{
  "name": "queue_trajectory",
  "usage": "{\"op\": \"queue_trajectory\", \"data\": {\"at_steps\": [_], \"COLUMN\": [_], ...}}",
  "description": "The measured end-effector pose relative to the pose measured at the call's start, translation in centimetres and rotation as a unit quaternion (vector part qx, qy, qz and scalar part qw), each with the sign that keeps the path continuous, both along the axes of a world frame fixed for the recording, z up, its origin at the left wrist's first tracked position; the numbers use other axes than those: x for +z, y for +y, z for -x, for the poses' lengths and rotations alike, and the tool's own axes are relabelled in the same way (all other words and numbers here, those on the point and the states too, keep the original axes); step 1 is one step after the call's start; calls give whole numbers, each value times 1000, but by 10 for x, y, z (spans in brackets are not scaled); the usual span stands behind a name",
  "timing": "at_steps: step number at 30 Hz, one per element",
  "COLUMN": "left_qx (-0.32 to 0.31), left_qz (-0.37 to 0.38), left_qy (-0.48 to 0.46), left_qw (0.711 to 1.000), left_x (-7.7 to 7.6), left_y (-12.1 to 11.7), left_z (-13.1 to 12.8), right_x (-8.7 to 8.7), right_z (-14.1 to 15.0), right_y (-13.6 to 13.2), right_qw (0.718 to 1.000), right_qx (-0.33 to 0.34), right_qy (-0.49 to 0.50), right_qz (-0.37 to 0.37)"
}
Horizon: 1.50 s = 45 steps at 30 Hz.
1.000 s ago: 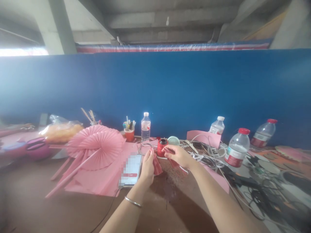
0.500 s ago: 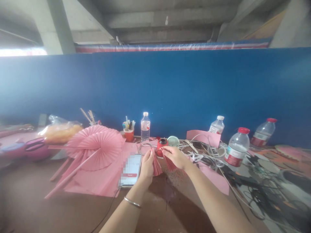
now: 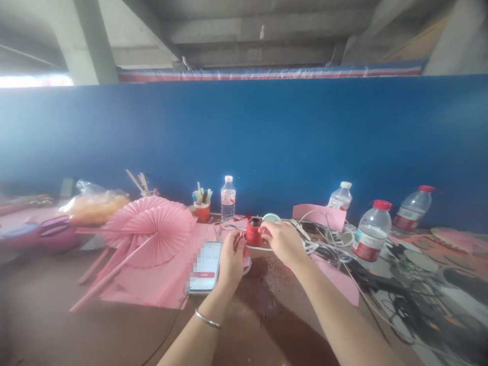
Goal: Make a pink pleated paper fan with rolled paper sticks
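My left hand (image 3: 232,256) is closed, with the edge of pleated pink paper (image 3: 239,236) showing at its fingertips. Most of that paper is hidden by the hand. My right hand (image 3: 282,243) has its fingers curled and pressed together at the right side of a red spool (image 3: 253,234) with a black top. Whatever those fingertips hold is too small to make out. Left of my left hand lies a phone (image 3: 206,267) with a lit screen. Farther left, finished-looking pink pleated paper fans (image 3: 158,231) with stick handles rest on pink paper sheets (image 3: 148,290).
A water bottle (image 3: 228,199) and a red cup of pens (image 3: 202,208) stand behind. A small green fan (image 3: 271,218) and tangled white cables (image 3: 320,246) lie to the right. More bottles, one a large red-capped bottle (image 3: 372,231), stand before the blue partition (image 3: 267,137).
The pleated paper was spread in two halves between both hands; now it is gathered at my left hand. My right hand has let go of its half and moved against the red spool.
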<state>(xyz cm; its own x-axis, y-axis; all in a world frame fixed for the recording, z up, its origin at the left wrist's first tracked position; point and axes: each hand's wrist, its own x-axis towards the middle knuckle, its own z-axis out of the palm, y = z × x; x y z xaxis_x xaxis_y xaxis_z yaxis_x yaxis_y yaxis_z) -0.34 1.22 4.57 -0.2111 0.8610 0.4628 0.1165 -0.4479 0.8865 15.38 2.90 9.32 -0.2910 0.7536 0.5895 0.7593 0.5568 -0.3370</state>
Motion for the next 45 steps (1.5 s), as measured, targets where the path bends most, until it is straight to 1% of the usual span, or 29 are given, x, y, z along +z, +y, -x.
{"op": "queue_trajectory", "data": {"at_steps": [1,3,6,8,9,11,13,15,17,19,23,29,35,38,45], "left_qx": [19,37,16,-8,-23,-45,-49,-52,-67,-71,-44,-29,-10,-1,-7], "left_qz": [-13,-28,-22,-16,-14,-13,-13,-9,-3,-1,-4,-17,-2,-6,1], "left_qy": [21,41,27,-5,-25,-60,-78,-80,-77,-74,-70,-59,-43,-41,-44], "left_qw": [1000,998,999,1000,999,997,996,995,995,995,997,998,999,999,999], "left_x": [1,2,1,-1,-2,-4,-5,-5,-2,2,7,6,6,6,8], "left_y": [-1,-2,-1,2,3,6,7,6,4,1,-3,-2,-2,-1,-2], "left_z": [0,1,1,1,1,1,1,0,-1,-2,-2,-2,-1,-1,-2], "right_x": [1,2,-1,-3,-3,-3,-2,-2,-2,-4,-7,-9,-10,-10,-10], "right_z": [0,1,6,9,9,9,7,7,9,12,17,19,19,19,21], "right_y": [-1,-2,-3,-4,-3,-3,-1,-1,-1,-3,-8,-8,-8,-8,-9], "right_qw": [1000,997,971,963,967,983,992,993,992,991,991,989,987,987,990], "right_qx": [3,48,143,165,160,134,112,107,109,109,104,113,109,111,103], "right_qy": [3,53,153,177,168,117,55,24,23,28,29,29,26,23,26], "right_qz": [-2,37,112,115,101,50,-9,-48,-66,-75,-76,-95,-113,-113,-95]}}
